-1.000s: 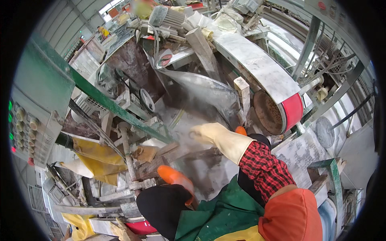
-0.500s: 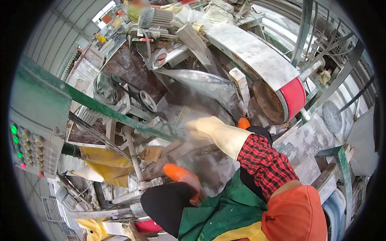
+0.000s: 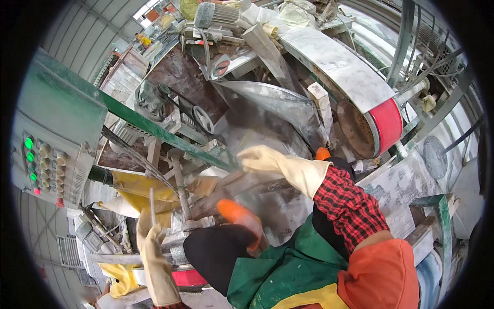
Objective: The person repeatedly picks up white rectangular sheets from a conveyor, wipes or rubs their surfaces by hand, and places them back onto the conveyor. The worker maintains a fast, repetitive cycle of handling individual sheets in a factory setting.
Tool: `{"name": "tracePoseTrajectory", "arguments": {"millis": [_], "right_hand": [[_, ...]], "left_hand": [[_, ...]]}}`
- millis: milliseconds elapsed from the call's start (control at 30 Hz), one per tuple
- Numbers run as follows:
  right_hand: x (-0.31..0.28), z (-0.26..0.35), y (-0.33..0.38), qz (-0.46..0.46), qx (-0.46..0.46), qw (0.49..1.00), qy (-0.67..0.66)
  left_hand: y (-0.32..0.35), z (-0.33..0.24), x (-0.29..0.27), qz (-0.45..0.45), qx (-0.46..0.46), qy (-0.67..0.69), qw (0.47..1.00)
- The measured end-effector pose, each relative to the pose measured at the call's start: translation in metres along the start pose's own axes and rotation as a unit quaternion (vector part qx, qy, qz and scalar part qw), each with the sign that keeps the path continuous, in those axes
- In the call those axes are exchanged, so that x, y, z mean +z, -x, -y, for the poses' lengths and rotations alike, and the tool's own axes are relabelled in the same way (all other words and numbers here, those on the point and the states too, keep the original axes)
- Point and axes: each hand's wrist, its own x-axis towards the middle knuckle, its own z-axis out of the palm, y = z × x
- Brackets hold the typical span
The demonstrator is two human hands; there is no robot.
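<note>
My left hand, in a long cream rubber glove, is raised at the lower left, with a thin pale strip standing upright between its fingers. What the strip is made of I cannot tell. My right hand, gloved alike under a red-and-black checked sleeve, reaches to the middle, fingers pointing left. Nothing shows in it. Its fingertips are close to the lower end of a slanting green bar; whether they touch I cannot tell. Dusty haze hangs over the grey surface below.
A control panel with lit green buttons is at left. A belt machine with a red drum and a white slab stands at upper right. Yellow cloth hangs from the frame. My orange boots are among wooden beams.
My left hand has come into view from below with the thin pale strip. The right hand stays near the bar's end. The whole view has shifted slightly.
</note>
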Motion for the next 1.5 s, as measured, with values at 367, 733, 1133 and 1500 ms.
{"name": "tracePoseTrajectory", "arguments": {"millis": [367, 733, 1133, 1500], "right_hand": [[0.011, 0.036, 0.000, -0.107, -0.026, 0.933, -0.344], [0.006, 0.068, 0.019, -0.103, -0.054, 0.969, -0.220], [-0.039, 0.053, -0.005, -0.240, -0.064, 0.948, -0.201], [0.032, 0.049, 0.032, -0.117, -0.031, 0.986, -0.112]], "left_hand": [[-0.044, -0.005, 0.231, 0.281, 0.271, -0.228, 0.892], [-0.081, 0.008, 0.217, 0.364, -0.044, 0.153, 0.918], [-0.064, 0.011, 0.216, 0.388, -0.033, 0.161, 0.907], [-0.085, 0.029, 0.214, 0.282, -0.020, 0.228, 0.932]]}}
